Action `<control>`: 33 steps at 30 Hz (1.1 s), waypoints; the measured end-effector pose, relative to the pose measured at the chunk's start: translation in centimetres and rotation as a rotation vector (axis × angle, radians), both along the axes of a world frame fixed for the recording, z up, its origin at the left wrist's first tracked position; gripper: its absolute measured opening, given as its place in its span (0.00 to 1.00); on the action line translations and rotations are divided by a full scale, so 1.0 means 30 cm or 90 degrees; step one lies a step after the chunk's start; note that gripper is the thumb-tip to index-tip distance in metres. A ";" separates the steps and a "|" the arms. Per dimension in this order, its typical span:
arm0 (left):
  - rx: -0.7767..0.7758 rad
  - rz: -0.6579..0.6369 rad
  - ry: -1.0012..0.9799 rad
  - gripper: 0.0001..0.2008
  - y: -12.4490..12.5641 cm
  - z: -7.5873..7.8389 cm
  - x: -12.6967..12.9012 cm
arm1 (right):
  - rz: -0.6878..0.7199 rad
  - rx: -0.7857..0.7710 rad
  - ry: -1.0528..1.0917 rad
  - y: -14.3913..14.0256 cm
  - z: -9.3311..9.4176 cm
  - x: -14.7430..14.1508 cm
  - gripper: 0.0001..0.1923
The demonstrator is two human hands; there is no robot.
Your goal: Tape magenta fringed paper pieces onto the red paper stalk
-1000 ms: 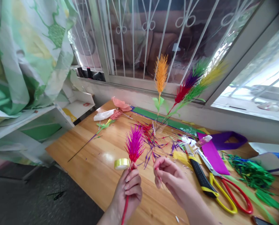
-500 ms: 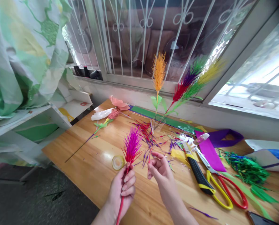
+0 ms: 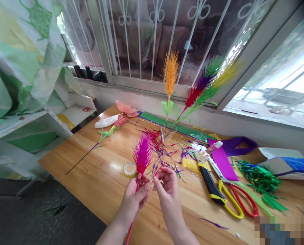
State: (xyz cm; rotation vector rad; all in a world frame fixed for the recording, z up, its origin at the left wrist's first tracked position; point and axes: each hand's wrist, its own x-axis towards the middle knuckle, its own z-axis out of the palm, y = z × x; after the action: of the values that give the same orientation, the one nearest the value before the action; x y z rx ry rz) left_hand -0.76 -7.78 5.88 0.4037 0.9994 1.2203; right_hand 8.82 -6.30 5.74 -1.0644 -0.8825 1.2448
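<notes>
My left hand (image 3: pixel 134 198) grips the red stem of a magenta feathery paper plume (image 3: pixel 142 156), holding it upright over the wooden table (image 3: pixel 95 170). My right hand (image 3: pixel 166 185) is right beside it, fingers curled and pinching what looks like a thin red-purple sliver next to the stem. Loose red and purple paper slivers (image 3: pixel 164 146) lie scattered just beyond both hands. A roll of clear tape (image 3: pixel 130 169) lies flat to the left of the plume.
A yellow-black utility knife (image 3: pixel 208 178) and red-yellow scissors (image 3: pixel 233 199) lie to the right. Purple paper (image 3: pixel 222 161) and green fringe (image 3: pixel 259 177) sit further right. Finished plumes (image 3: pixel 170 75) stand in a clear holder by the barred window. A pink paper flower (image 3: pixel 125 109) lies at the back left.
My right hand has moved left toward the plume's stem and now sits close against my left hand. The view has shifted slightly, so the table's contents appear further left.
</notes>
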 end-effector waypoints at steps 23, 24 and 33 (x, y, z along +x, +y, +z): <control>-0.042 -0.191 0.014 0.13 -0.008 0.034 0.119 | -0.402 -0.108 -0.974 -0.711 -0.212 0.852 0.18; -0.042 -0.194 0.017 0.13 -0.008 0.032 0.127 | -0.379 -0.087 -1.003 -0.720 -0.220 0.861 0.17; -0.054 -0.201 0.045 0.13 -0.013 0.039 0.139 | -0.399 -0.105 -0.977 -0.682 -0.239 0.831 0.19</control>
State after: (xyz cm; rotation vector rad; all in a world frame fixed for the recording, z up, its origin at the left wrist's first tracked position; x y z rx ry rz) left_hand 3.42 -8.16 7.04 0.5206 1.0012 0.8818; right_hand 33.75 -26.77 -1.43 -2.2338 -1.3451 -0.2450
